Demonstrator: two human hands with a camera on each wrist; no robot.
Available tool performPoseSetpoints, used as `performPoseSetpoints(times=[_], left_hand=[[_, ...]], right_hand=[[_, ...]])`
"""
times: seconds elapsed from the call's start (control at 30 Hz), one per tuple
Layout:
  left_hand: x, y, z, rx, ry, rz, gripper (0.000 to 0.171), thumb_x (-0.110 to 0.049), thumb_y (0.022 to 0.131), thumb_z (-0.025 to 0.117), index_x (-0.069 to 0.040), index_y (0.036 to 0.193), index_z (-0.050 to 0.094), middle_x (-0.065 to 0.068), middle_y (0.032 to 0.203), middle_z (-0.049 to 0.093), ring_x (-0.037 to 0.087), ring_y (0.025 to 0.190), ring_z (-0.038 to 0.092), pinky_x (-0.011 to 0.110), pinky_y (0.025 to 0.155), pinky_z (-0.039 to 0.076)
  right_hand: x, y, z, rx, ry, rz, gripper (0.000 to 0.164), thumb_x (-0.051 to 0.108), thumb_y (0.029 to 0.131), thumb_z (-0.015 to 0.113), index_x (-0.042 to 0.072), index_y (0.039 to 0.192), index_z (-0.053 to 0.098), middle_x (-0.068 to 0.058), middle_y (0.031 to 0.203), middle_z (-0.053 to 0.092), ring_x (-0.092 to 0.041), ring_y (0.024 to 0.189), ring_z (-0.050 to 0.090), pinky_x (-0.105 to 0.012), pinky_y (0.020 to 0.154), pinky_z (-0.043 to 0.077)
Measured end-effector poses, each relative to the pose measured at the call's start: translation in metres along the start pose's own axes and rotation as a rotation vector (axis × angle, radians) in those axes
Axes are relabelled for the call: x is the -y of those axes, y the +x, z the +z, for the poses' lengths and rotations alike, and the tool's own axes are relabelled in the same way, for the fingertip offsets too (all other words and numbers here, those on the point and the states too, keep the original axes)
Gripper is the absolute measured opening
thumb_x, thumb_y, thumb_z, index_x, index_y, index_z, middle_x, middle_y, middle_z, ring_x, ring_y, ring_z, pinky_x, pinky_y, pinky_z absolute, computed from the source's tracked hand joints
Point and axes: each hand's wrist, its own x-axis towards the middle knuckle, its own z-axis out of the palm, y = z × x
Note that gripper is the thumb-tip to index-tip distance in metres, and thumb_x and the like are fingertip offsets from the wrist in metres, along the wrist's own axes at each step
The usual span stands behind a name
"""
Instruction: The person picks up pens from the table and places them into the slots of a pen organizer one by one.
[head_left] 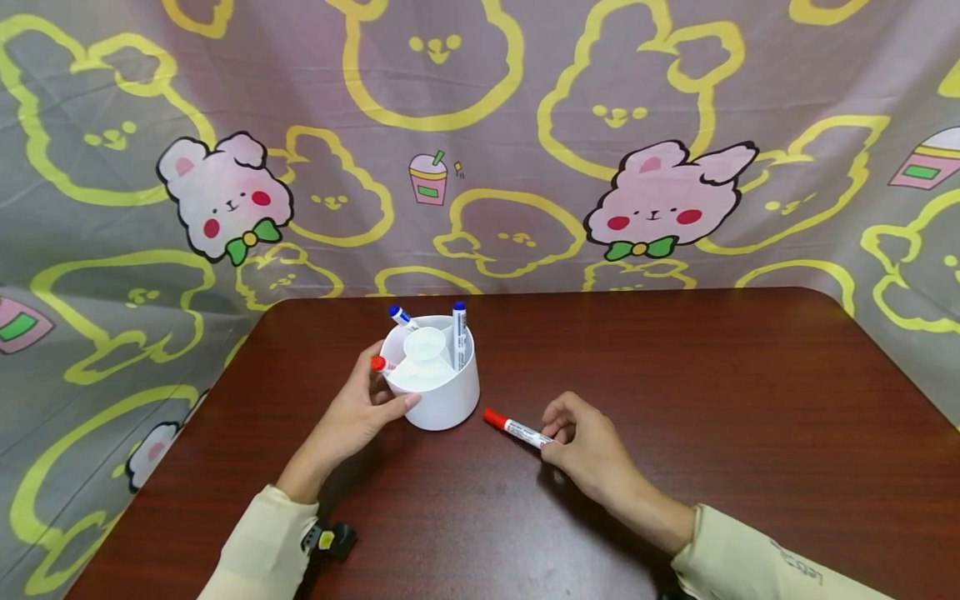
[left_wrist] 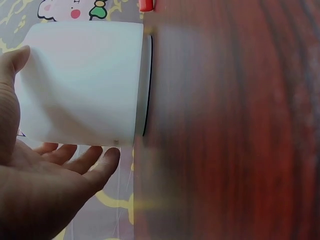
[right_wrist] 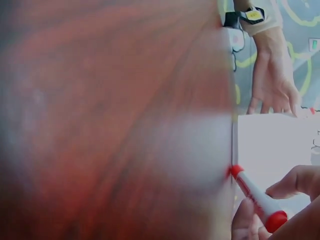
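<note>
A round white pen holder (head_left: 442,404) stands on the table, divided inside around a raised middle cup. Two blue-capped markers (head_left: 460,337) and a red-capped marker (head_left: 380,364) lean in its outer compartments. My left hand (head_left: 352,417) grips the holder's left side, thumb at the front; in the left wrist view its fingers (left_wrist: 102,167) curve along the white wall. Just right of the holder, my right hand (head_left: 592,450) pinches another red-capped marker (head_left: 525,432) near its rear end. That marker's cap points toward the holder, and its red end plug (right_wrist: 276,221) shows in the right wrist view.
The dark reddish-brown wooden table (head_left: 712,375) extends to both sides and behind the holder. A patterned curtain (head_left: 517,167) hangs at its back and left edges. A black strap with a small device (head_left: 333,540) is worn at the left wrist.
</note>
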Motion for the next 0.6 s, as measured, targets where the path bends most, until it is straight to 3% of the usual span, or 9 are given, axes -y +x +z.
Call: performPoseSetpoints(times=[0.13,0.37,0.6], left_hand=[[0.0,0.0,0.0,0.005,-0.024,0.007,0.089,-0.007,0.095,0.076,-0.005,0.161,0.016,0.024,0.16,0.039,0.044,0.144,0.048,0.055,0.118,0.041],[-0.001,0.0,-0.001,-0.001,0.003,-0.003,0.091,-0.01,0.094,0.077,-0.009,0.161,0.016,0.022,0.157,0.042,0.043,0.137,0.053,0.038,0.106,0.052],[-0.001,0.0,-0.003,-0.008,0.029,-0.014,0.097,-0.014,0.094,0.079,-0.015,0.166,0.014,0.018,0.161,0.035,0.042,0.136,0.053,0.052,0.111,0.049]], right_hand=[[0.002,0.002,-0.004,-0.04,0.025,-0.027,0.028,-0.015,0.075,0.066,0.002,0.098,0.063,-0.009,0.088,0.07,-0.009,0.073,0.057,-0.018,0.067,0.045],[0.009,0.008,-0.011,-0.1,0.09,-0.047,0.023,-0.014,0.079,0.066,-0.001,0.098,0.065,-0.013,0.093,0.073,-0.009,0.081,0.059,-0.018,0.07,0.047],[0.02,0.013,-0.017,-0.143,0.171,0.0,0.02,-0.011,0.082,0.068,-0.003,0.101,0.064,-0.011,0.094,0.074,-0.008,0.074,0.058,-0.021,0.059,0.042]])
